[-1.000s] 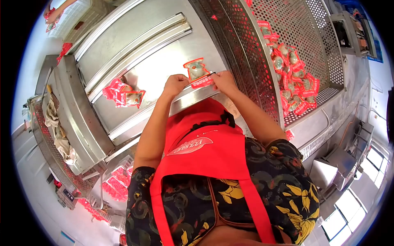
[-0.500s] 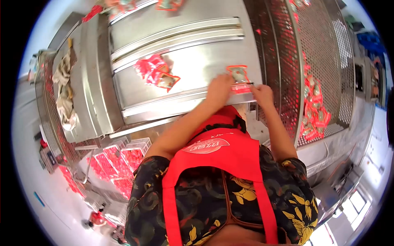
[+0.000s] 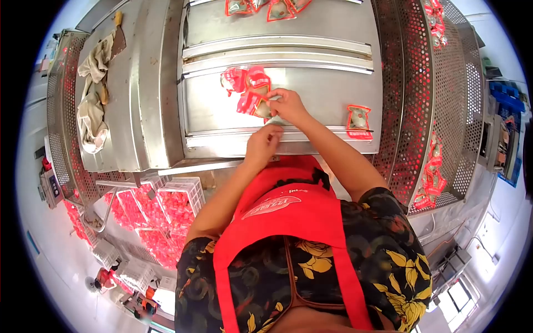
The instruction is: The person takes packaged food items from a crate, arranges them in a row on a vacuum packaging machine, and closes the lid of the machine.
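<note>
A small pile of red packets (image 3: 244, 83) lies on the steel work surface. My right hand (image 3: 287, 105) pinches the edge of a red packet (image 3: 254, 105) at the pile's lower right. Just below, near the front rail (image 3: 222, 140), is my left hand (image 3: 265, 143), its fingers curled close to that packet's lower corner; what they hold, if anything, is hidden. A single packet (image 3: 359, 121) with a red border and a greenish item inside rests at the right end of the front rail, apart from both hands.
More packets (image 3: 280, 8) lie at the far edge. On the right, a perforated metal tray (image 3: 455, 111) holds several packets. Cloths (image 3: 94, 119) and a scraper (image 3: 118, 34) lie on the left ledge. White crates (image 3: 191, 194) of red packets stand below left.
Both hands have left the single packet at the right end and are now at the pile, where my right hand has taken hold of a packet. The camera view has turned.
</note>
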{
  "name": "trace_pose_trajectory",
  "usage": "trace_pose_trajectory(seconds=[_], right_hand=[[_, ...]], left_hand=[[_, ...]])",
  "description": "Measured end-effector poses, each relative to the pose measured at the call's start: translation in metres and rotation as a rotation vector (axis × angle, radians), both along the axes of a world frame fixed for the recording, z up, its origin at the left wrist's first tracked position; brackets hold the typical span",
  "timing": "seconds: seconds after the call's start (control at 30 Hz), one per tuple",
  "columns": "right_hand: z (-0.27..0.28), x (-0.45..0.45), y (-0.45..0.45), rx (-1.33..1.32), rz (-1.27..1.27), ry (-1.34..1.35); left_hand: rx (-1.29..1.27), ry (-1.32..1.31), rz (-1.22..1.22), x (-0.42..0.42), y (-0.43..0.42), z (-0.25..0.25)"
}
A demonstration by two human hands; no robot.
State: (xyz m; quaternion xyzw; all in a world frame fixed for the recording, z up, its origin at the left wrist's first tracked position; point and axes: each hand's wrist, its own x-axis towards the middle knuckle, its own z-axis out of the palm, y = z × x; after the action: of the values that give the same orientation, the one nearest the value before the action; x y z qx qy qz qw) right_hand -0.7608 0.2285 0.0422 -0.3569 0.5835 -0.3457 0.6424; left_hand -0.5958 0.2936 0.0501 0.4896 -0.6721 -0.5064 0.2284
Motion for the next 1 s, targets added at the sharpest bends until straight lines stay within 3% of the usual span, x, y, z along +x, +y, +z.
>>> trace_pose_trajectory(seconds=[0.03,0.1,0.23,0.33,0.47,0.6,0.67,0.7,0.77,0.83,1.0], right_hand=[[-0.003,0.000,-0.001,0.006,0.003,0.000],[-0.008,-0.009,0.003,-0.028,-0.016,-0.067],[0.025,-0.048,0.030,-0.090,0.028,-0.062],[0.037,-0.080,0.047,-0.028,0.045,-0.064],[0.030,-0.117,0.064,0.108,0.032,-0.061],[0.014,-0.140,0.069,0.243,-0.063,-0.084],[0.006,-0.147,0.073,0.009,0.052,0.255],[0.002,-0.148,0.076,0.013,0.040,0.254],[0.001,-0.144,0.075,-0.256,-0.001,0.664],[-0.004,-0.145,0.075,-0.227,-0.007,0.689],[-0.004,-0.150,0.078,-0.133,0.025,0.691]], left_hand=[[0.006,0.000,0.003,0.007,-0.002,0.001],[0.395,0.334,0.336,0.017,-0.006,0.001],[0.863,0.483,0.606,0.014,-0.033,0.004],[0.996,0.386,0.456,-0.014,-0.052,0.022],[0.904,0.217,0.165,-0.038,-0.056,0.005],[0.862,0.155,0.067,-0.057,-0.057,-0.004],[0.821,0.155,0.099,-0.068,-0.056,-0.008],[0.779,0.167,0.144,-0.075,-0.055,-0.012],[0.730,0.138,0.070,-0.082,-0.059,-0.032],[0.566,0.168,0.114,-0.094,-0.058,-0.040],[0.673,0.110,-0.029,-0.087,-0.071,-0.045]])
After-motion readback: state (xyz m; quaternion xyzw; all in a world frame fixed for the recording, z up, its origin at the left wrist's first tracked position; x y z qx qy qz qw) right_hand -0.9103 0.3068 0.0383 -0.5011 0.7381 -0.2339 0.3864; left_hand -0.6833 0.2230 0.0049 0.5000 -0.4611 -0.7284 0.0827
